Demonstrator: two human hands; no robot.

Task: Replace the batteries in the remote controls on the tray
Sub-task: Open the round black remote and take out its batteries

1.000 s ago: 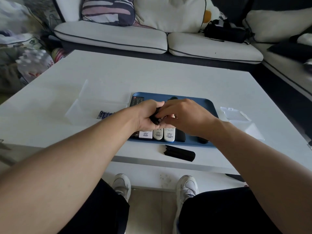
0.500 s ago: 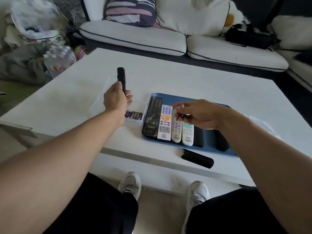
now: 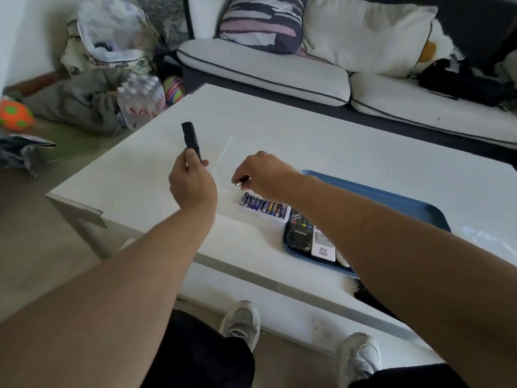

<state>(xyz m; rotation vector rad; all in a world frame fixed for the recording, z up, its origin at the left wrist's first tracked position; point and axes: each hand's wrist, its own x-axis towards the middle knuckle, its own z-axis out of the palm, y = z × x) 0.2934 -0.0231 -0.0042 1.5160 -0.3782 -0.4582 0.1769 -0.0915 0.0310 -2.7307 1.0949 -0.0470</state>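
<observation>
1. Left hand (image 3: pixel 193 183) is holding a slim black remote (image 3: pixel 191 139) upright above the desk (image 3: pixel 321 141), fingers curled round its lower end, at about 10 o'clock from the tray (image 3: pixel 391 198).
2. Right hand (image 3: pixel 263 175) is hovering just right of it, fingers pinching a small battery (image 3: pixel 242 181) by one end, metal tip poking out toward 9 o'clock.
3. Right under that hand a clear case of batteries (image 3: pixel 264 206) is sitting, touching the tray's left edge or nearly so.
4. The blue tray is lying near the desk's front edge, with a black remote control (image 3: pixel 299 232) and a white one (image 3: pixel 323 245) showing; the right forearm is covering the rest.
5. Plenty of bare desk is stretching toward 12 o'clock and the left edge.
</observation>
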